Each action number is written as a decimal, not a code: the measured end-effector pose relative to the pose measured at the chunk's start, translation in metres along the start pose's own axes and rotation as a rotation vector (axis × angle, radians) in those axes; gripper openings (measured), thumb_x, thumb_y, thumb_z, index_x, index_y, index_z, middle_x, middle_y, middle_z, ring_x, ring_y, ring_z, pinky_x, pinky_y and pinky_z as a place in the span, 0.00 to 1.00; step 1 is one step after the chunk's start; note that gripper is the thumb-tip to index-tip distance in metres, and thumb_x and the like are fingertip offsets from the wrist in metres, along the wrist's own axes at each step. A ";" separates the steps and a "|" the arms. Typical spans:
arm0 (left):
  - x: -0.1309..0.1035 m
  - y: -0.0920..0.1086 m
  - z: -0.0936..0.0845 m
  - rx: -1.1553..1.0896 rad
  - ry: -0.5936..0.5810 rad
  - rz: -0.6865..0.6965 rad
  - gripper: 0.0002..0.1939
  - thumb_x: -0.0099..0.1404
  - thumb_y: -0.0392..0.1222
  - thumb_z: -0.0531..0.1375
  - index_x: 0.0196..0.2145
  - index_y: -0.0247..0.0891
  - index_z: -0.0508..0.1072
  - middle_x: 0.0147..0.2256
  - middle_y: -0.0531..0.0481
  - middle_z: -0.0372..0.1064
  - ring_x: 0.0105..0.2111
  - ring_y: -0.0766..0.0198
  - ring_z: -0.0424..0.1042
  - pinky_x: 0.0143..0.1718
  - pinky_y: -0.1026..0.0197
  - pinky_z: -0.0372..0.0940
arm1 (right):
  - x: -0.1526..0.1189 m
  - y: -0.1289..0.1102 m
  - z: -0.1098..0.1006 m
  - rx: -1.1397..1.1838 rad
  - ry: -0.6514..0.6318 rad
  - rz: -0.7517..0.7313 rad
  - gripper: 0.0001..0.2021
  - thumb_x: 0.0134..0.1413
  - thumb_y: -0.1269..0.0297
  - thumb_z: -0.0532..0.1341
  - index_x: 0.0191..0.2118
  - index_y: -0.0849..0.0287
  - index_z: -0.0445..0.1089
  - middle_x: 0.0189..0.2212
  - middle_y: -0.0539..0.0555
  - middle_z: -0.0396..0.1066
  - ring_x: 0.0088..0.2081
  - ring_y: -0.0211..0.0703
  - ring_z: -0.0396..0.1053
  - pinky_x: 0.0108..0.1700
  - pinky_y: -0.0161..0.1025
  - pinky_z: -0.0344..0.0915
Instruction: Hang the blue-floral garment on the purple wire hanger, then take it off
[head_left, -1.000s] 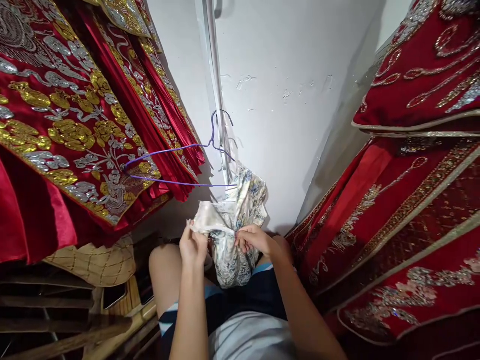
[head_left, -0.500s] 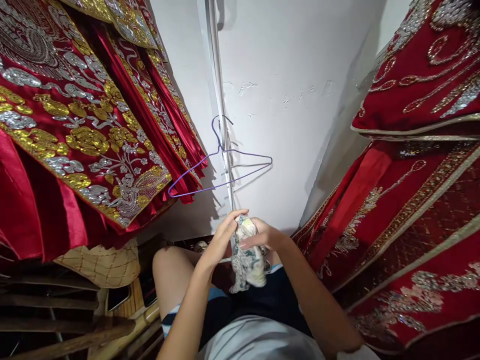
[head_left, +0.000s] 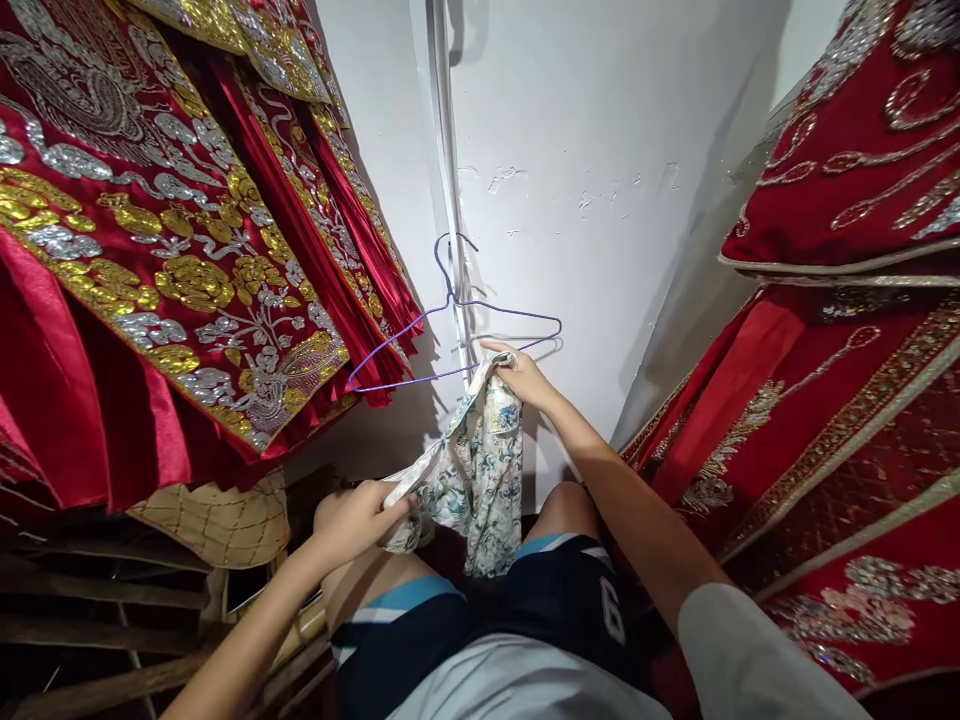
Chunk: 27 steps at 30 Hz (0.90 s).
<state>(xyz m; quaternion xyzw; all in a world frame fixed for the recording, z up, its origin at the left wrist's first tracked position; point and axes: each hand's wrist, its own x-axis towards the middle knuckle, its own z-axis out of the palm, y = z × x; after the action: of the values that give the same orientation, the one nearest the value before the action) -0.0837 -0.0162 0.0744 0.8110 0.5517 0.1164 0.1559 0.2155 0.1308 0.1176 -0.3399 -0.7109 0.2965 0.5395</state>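
Observation:
A white garment [head_left: 495, 480] with a blue and yellow floral print hangs stretched between my two hands, in front of my knees. My left hand [head_left: 369, 518] grips one end of its pale edge band, low and to the left. Higher up, my right hand [head_left: 520, 376] pinches the other end of the band, just under a purple wire hanger [head_left: 450, 303]. The bare hanger hooks on a white metal upright [head_left: 448, 150]. What kind of garment this is cannot be made out, as its lower part falls in folds.
Red costumes with gold and silver sequins [head_left: 195, 285] hang at the left. More red beaded garments [head_left: 810, 400] fill the right side. A white wall [head_left: 585, 150] stands behind the upright. Wooden slats [head_left: 97, 590] and a cream cloth [head_left: 217, 525] lie at lower left.
The bunched garment has been spread out. My right hand has risen toward the hanger, while my left hand has moved down and left, each with an end of the band.

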 end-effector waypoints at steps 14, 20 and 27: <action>0.043 0.019 -0.076 -0.181 0.567 0.097 0.15 0.65 0.52 0.55 0.35 0.41 0.75 0.57 0.41 0.72 0.56 0.44 0.70 0.56 0.48 0.63 | -0.021 -0.015 -0.036 -0.191 0.068 0.045 0.10 0.42 0.64 0.57 0.16 0.56 0.56 0.15 0.45 0.53 0.23 0.35 0.51 0.27 0.35 0.46; 0.078 0.047 -0.081 -0.253 0.867 0.220 0.08 0.62 0.44 0.59 0.38 0.39 0.70 0.35 0.49 0.74 0.31 0.62 0.71 0.35 0.62 0.63 | -0.037 -0.023 -0.026 -0.184 0.148 0.011 0.10 0.44 0.66 0.59 0.36 0.58 0.71 0.25 0.49 0.68 0.27 0.42 0.63 0.30 0.36 0.57; 0.082 0.031 -0.100 -0.034 0.894 0.260 0.08 0.63 0.40 0.57 0.38 0.39 0.73 0.23 0.56 0.63 0.23 0.66 0.61 0.30 0.63 0.57 | -0.020 -0.018 -0.084 -0.350 0.264 0.088 0.31 0.40 0.67 0.64 0.56 0.64 0.68 0.27 0.51 0.72 0.28 0.43 0.66 0.33 0.39 0.61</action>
<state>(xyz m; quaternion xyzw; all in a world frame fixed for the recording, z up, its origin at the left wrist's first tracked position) -0.0629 0.0620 0.1803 0.7411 0.4564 0.4822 -0.0997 0.2976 0.1083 0.1408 -0.4949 -0.6592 0.1449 0.5473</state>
